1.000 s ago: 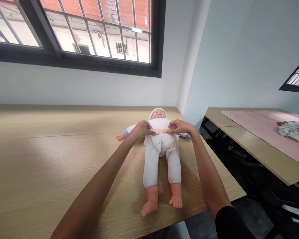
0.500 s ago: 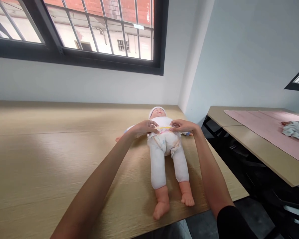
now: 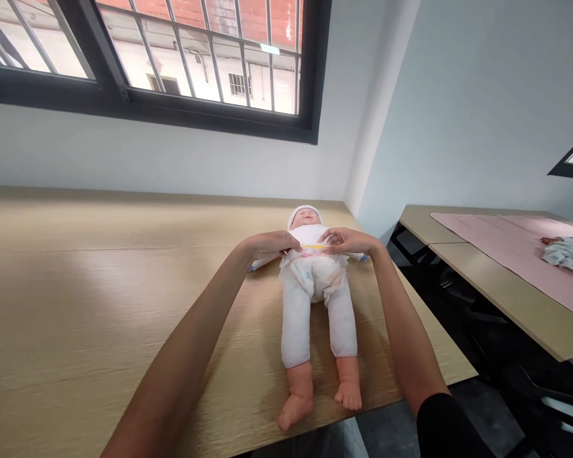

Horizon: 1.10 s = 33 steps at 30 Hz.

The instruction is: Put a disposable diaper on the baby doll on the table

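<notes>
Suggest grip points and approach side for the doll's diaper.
Probably both ends of the diaper's front waistband, one hand each, thumb against fingers, coming from the foot end. The doll lies face up with its feet toward the wearer, and the waistband runs crosswise over the belly, leaving soft edges to pinch.

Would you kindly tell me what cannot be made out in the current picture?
All in the head view:
- Back of the diaper: hidden beneath the doll.
- Doll's hand on the picture's left: hidden by the person's left forearm.
- Left hand: too small to tell how firmly it pinches.
- Pale bundle: cut off by the right edge.
</notes>
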Each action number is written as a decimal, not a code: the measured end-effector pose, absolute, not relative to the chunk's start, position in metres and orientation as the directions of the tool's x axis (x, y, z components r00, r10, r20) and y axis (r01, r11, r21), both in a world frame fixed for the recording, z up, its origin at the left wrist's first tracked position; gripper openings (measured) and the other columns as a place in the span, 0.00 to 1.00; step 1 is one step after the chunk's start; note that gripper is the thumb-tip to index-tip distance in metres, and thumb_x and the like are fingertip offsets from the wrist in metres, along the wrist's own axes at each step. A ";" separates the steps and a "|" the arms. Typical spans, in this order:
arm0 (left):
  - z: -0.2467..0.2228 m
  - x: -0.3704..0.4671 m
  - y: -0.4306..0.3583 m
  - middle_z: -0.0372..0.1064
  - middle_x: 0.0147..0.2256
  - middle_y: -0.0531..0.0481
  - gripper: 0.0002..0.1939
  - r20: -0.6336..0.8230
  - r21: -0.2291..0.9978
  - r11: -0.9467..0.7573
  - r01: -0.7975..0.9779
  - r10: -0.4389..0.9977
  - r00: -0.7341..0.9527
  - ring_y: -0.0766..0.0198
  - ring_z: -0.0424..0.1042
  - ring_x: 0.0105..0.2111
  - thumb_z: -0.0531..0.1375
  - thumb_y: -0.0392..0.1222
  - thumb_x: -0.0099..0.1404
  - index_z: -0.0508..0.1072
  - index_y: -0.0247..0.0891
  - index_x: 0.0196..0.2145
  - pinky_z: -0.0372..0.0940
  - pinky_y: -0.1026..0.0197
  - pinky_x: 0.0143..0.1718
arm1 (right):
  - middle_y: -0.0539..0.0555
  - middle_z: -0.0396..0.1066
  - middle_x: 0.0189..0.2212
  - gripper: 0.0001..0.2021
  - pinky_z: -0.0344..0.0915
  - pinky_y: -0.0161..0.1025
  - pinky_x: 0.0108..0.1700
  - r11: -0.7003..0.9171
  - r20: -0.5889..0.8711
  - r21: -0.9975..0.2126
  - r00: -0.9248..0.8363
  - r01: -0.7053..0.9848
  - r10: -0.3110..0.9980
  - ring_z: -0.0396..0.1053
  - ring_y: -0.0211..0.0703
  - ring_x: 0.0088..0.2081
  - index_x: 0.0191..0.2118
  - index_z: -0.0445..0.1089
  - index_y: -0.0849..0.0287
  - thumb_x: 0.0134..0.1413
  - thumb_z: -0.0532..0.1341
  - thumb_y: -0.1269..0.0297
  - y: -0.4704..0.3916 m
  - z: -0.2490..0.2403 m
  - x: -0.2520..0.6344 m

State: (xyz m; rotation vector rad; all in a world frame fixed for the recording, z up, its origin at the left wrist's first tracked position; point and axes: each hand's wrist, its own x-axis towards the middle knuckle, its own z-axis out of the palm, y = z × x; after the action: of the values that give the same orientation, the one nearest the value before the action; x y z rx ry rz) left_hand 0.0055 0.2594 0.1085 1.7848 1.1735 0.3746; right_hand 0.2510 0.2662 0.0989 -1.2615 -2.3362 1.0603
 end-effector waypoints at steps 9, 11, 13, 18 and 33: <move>0.106 0.010 0.253 0.64 0.27 0.54 0.10 -0.101 0.741 -0.239 0.627 0.884 0.456 0.64 0.63 0.27 0.60 0.48 0.50 0.65 0.40 0.26 0.55 0.63 0.26 | 0.55 0.72 0.43 0.14 0.63 0.41 0.46 0.328 0.107 -0.532 -0.322 0.781 0.941 0.68 0.46 0.45 0.46 0.68 0.57 0.59 0.57 0.56 0.225 0.113 0.260; 0.105 0.008 0.256 0.64 0.27 0.52 0.13 -0.062 0.728 -0.274 0.629 0.886 0.459 0.63 0.64 0.28 0.58 0.52 0.54 0.63 0.40 0.26 0.56 0.63 0.28 | 0.55 0.72 0.42 0.14 0.63 0.42 0.47 0.334 0.135 -0.589 -0.317 0.736 0.939 0.68 0.45 0.44 0.44 0.69 0.58 0.58 0.56 0.54 0.222 0.096 0.270; 0.103 0.005 0.260 0.66 0.28 0.51 0.16 -0.039 0.742 -0.285 0.607 0.885 0.463 0.61 0.67 0.30 0.56 0.56 0.56 0.63 0.39 0.25 0.58 0.62 0.30 | 0.55 0.72 0.40 0.18 0.63 0.44 0.47 0.301 0.146 -0.672 -0.278 0.677 0.949 0.69 0.45 0.42 0.43 0.69 0.60 0.58 0.56 0.51 0.221 0.073 0.279; 0.100 0.002 0.266 0.69 0.27 0.47 0.22 -0.119 0.714 -0.230 0.661 0.891 0.438 0.58 0.69 0.28 0.55 0.61 0.57 0.64 0.39 0.21 0.60 0.60 0.32 | 0.57 0.71 0.45 0.22 0.65 0.44 0.48 0.170 0.109 -0.933 -0.199 0.318 0.974 0.69 0.45 0.44 0.39 0.70 0.60 0.52 0.60 0.44 0.228 0.021 0.288; 0.099 -0.007 0.267 0.61 0.19 0.51 0.24 -0.247 0.824 -0.118 0.554 0.804 0.540 0.63 0.61 0.22 0.59 0.63 0.54 0.66 0.40 0.16 0.59 0.60 0.29 | 0.56 0.72 0.40 0.23 0.65 0.41 0.47 0.155 0.149 -0.984 -0.070 0.087 0.986 0.68 0.44 0.42 0.37 0.66 0.59 0.47 0.61 0.43 0.231 -0.014 0.267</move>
State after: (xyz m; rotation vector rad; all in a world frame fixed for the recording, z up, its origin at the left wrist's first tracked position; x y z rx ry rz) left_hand -0.0066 0.2674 0.0991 1.7980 1.1261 0.3205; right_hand 0.2673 0.2312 -0.0144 -1.1307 -1.3920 1.0947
